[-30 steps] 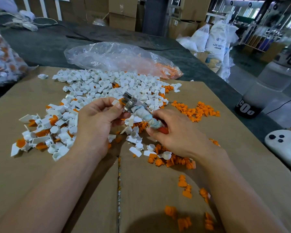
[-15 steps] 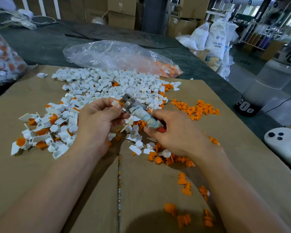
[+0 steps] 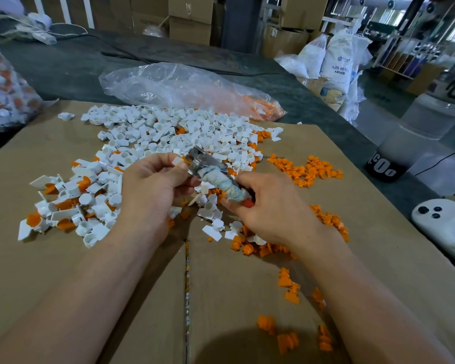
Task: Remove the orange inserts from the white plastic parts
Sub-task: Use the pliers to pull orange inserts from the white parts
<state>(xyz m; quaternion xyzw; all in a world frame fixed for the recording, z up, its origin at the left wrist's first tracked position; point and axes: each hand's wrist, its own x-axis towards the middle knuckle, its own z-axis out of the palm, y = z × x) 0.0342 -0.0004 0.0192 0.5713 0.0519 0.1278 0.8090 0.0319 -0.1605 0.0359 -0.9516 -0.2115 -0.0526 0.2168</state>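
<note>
A big heap of small white plastic parts [image 3: 168, 135], some with orange inserts, lies on flattened cardboard [image 3: 63, 258]. My left hand [image 3: 153, 190] pinches one white part [image 3: 177, 161] between thumb and fingers. My right hand [image 3: 271, 206] grips a metal tool [image 3: 216, 179] whose handle is wrapped in cloth; its metal head sits against the pinched part. Loose orange inserts [image 3: 307, 169] lie in a pile at the right, and more orange inserts [image 3: 263, 248] lie under my right wrist.
A clear plastic bag [image 3: 184, 88] with orange pieces lies behind the heap. Another filled bag [image 3: 3, 88] sits at the far left. A white device [image 3: 441, 224] rests at the cardboard's right edge. A translucent bin [image 3: 415, 137] stands on the floor beyond.
Both hands have stayed together over the heap; the tool head has stayed at the part in my left hand, with only slight shifts.
</note>
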